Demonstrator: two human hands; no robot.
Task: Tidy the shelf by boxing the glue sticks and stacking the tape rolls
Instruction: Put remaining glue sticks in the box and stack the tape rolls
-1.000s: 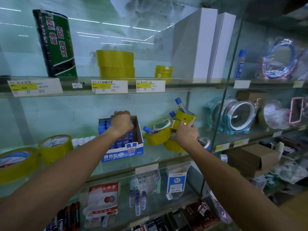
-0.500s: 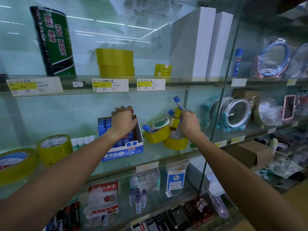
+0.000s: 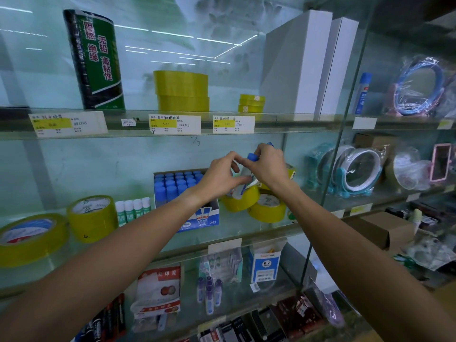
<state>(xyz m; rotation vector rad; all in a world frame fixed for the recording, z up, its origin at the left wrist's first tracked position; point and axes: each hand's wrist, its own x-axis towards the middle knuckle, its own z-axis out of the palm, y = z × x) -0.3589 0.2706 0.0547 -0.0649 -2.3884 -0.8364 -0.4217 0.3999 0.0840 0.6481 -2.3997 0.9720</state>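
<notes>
Head view: both hands, right [image 3: 270, 166] and left [image 3: 219, 174], pinch a blue-capped glue stick [image 3: 249, 166] above tape rolls [image 3: 246, 201].

Middle shelf: item counts as I see them from my station.
I count four large yellow tape rolls [image 3: 91, 217], one blue box [image 3: 197, 218] of blue-capped glue sticks, four green-labelled glue sticks [image 3: 133, 209] beside it, and two hands; the upper shelf carries two wide yellow rolls [image 3: 181, 91] stacked and two white boxes [image 3: 296, 67].

Single head-worn view, close, facing forward onto the glass shelves [image 3: 246, 233].
</notes>
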